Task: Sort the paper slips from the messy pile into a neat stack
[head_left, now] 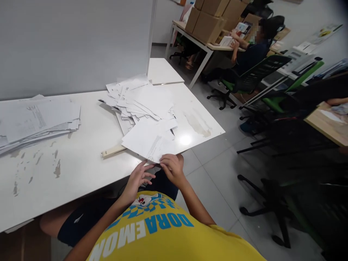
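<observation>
A white printed sheet of paper (148, 139) lies at the near edge of the white table (81, 163), its corner sticking out over the edge. My left hand (137, 178) reaches up from below and pinches that corner with thumb and fingertips. My right hand (172, 167) is curled on the same corner just to the right, fingers pressed on the sheet's edge. Both hands are close together, almost touching. The sheet rests on the front of a messy pile of loose papers (138, 98).
A flatter stack of papers (35, 123) lies at the table's left. A pale wooden strip (112, 151) pokes out under the pile. A grey partition (73, 40) backs the table. A seated person (250, 50), cardboard boxes (209, 21) and office chairs (252, 76) stand to the right.
</observation>
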`<control>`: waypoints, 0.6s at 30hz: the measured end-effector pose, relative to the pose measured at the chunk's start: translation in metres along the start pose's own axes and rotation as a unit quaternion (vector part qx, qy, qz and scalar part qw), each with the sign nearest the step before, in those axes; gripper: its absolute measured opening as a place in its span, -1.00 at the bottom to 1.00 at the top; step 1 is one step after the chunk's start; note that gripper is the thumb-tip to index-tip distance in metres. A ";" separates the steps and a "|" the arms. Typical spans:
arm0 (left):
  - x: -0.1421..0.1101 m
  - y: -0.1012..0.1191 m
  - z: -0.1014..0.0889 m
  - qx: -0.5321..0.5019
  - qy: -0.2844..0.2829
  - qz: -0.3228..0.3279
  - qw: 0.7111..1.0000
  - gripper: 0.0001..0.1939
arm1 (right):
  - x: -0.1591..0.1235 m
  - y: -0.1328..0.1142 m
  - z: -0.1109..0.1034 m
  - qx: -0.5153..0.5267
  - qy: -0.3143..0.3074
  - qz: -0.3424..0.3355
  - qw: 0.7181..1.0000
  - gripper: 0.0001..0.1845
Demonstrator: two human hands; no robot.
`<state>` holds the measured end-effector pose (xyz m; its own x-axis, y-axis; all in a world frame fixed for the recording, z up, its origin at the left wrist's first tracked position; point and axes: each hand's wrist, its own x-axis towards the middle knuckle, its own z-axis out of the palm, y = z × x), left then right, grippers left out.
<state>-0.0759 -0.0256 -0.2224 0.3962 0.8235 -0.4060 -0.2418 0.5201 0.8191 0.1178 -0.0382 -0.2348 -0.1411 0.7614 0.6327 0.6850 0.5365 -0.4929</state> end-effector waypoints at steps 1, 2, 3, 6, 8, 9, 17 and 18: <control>0.003 -0.001 0.002 -0.006 0.014 0.002 1.000 -0.36 | -0.005 -0.006 -0.001 0.029 -0.023 0.006 0.999 -0.88; 0.006 -0.002 0.004 -0.001 0.032 0.011 0.999 -0.43 | -0.009 -0.012 -0.001 0.060 -0.050 0.011 0.997 -0.89; 0.008 -0.004 0.004 0.017 0.052 0.025 0.998 -0.49 | -0.012 -0.016 0.000 0.091 -0.072 0.021 0.993 -0.88; 0.009 -0.006 0.000 0.160 0.093 0.096 0.978 -0.57 | -0.013 -0.017 0.000 0.153 -0.036 0.098 0.983 -0.79; 0.009 0.000 -0.007 0.297 0.086 0.192 0.931 -0.62 | -0.004 -0.008 -0.002 0.148 0.056 0.182 0.971 -0.70; 0.009 0.004 -0.011 0.357 0.072 0.253 0.896 -0.65 | 0.002 -0.002 -0.003 0.139 0.093 0.222 0.961 -0.64; 0.009 0.030 -0.052 0.408 0.092 0.466 0.780 -0.87 | 0.057 0.013 -0.022 0.247 -0.048 0.268 0.930 -0.51; 0.009 0.030 -0.059 0.356 0.161 0.482 0.784 -0.84 | 0.063 0.007 -0.026 0.216 -0.047 0.227 0.948 -0.57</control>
<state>-0.1315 0.0104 -0.2255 0.0617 0.8304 0.5538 0.3102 -0.5433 0.7801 0.1322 0.0045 -0.1832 0.0215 0.9680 0.2500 0.3355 0.2286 -0.9139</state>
